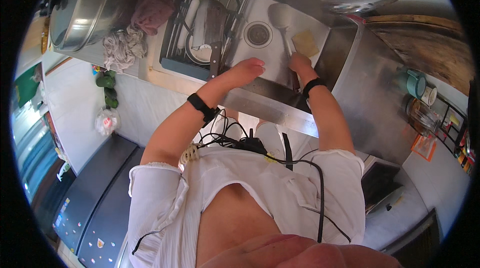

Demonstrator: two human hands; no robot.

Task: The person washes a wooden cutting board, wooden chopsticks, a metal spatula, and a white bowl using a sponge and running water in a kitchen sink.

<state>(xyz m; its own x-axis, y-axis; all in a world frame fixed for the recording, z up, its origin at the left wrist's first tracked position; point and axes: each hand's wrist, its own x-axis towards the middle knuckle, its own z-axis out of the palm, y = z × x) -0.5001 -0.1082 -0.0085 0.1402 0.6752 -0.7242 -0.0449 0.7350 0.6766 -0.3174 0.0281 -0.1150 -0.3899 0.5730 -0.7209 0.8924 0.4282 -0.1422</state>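
Note:
My right hand (301, 64) is closed around the handle of a metal ladle or wok turner (281, 16) lying in the stainless steel sink (251, 62). The utensil's broad head rests near the drain strainer (258, 34), and its brown handle end shows below my hand. A yellowish scouring pad or sponge (305, 43) lies on the sink floor just beyond my right hand. My left hand (247, 70) hovers over the sink's near left part, fingers bent close together. Nothing shows in it, though its palm side is hidden.
A dish rack (183, 66) at the sink's left holds a cleaver (210, 24), a white-handled brush (193, 13) and a bowl (200, 56). Crumpled cloths (125, 47) and a large steel pot (86, 13) stand farther left. The faucet (367, 0) and a wooden board (423, 43) are at right.

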